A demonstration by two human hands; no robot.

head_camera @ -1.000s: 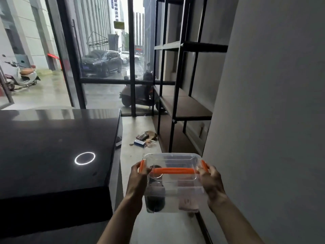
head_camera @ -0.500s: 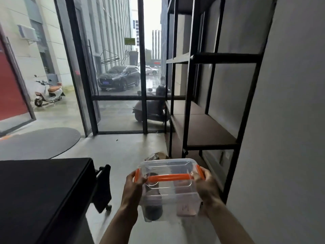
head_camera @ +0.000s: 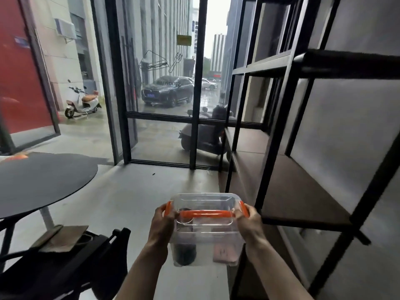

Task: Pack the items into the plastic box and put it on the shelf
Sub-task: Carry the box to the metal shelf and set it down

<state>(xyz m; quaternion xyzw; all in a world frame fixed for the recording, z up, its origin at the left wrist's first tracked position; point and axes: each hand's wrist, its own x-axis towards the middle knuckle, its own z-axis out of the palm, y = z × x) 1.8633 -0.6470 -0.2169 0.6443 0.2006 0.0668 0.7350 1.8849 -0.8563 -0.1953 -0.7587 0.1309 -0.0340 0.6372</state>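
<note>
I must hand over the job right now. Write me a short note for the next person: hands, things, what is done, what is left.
Left hand: grips the left end of the box.
Right hand: grips the right end.
Box: held in the air, lid on, orange handle lying flat on top. Inside are a dark round item and a pink flat item.
Shelf: ahead on the right, brown board bare.
Done: items packed, box closed, it seems.
Left: set the box on the shelf and let go.

Seen through the plastic box [head_camera: 205,241], a dark item [head_camera: 184,253] and a pinkish one [head_camera: 225,253] are blurred beyond telling.
</note>
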